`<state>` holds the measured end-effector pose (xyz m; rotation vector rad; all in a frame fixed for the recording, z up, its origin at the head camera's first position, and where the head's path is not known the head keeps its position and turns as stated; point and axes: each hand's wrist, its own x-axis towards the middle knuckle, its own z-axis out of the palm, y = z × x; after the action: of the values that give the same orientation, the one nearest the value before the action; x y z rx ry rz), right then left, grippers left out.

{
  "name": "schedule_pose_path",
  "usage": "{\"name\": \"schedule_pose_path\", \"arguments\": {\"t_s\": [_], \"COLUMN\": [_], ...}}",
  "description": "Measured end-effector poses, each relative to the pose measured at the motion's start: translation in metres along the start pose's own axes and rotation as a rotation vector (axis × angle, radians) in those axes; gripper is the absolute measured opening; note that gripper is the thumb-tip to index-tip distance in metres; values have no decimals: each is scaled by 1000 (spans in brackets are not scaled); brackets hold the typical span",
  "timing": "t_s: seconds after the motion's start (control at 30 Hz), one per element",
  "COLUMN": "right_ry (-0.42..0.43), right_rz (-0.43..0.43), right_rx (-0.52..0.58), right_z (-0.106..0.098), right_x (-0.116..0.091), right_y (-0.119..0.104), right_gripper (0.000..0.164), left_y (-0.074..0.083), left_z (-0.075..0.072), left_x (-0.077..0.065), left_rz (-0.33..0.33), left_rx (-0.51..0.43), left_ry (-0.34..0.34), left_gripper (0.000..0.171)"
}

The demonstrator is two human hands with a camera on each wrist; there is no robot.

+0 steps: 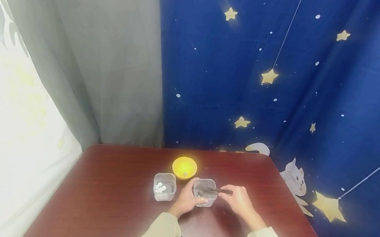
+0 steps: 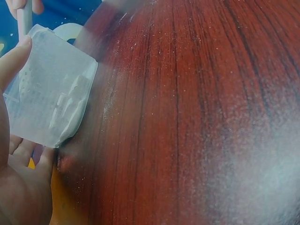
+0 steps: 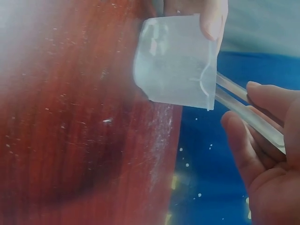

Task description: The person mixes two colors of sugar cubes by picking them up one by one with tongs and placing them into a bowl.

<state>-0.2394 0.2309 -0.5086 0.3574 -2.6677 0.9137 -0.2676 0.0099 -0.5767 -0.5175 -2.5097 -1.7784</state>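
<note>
My left hand (image 1: 185,199) grips a clear plastic container (image 1: 210,202) from its left side, thumb along the near wall and fingers at the far side. Small pale pieces (image 1: 198,193) lie inside at its left. Between the thumb and fingers of my right hand (image 1: 239,201) is a pair of tongs (image 3: 255,119). Their two arms reach over the rim into the container, and the tips are blurred behind its cloudy wall in the right wrist view. In the left wrist view the container (image 2: 51,84) shows pale pieces through its side.
Left of my left hand stands a second clear container (image 1: 170,197) with several white pieces (image 1: 160,187) in it. A yellow bowl (image 1: 185,162) holding one small pale piece sits behind, near the table's far edge. The reddish-brown table (image 1: 111,171) backs onto grey and blue starry curtains (image 1: 217,80).
</note>
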Motion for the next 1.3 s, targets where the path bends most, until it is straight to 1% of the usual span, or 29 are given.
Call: {"name": "schedule_pose_path", "arguments": {"t_s": [0.2,0.4,0.63,0.73,0.8,1.03,1.3], "right_ry": [94,185,298,334,352,400,449], "right_rz": [-10,8,-65,-75,-82,-108,-139], "right_rx": [40,106,147,153,159,218,245], "right_z": [3,7,8,8,7,9,7], "right_x": [-7,-15,-21,-22,-21,-20,-17], "right_y": [3,9,11,11,10,7,6], "right_gripper": [17,19,22,22,23,23,22], "left_y": [1,1,1,1,1,1,0], "left_z": [0,1,2,2,3,5,5], "left_x": [0,1,1,1,0,-3,-3], "left_rz": [14,33,27,28,27,11,-1], "left_rx": [-17,-30,-42,-46,-47,-92,-90], "left_ry": [3,-3,6,13,18,32,29], "left_gripper": [86,81,81,79,79,81,85]}}
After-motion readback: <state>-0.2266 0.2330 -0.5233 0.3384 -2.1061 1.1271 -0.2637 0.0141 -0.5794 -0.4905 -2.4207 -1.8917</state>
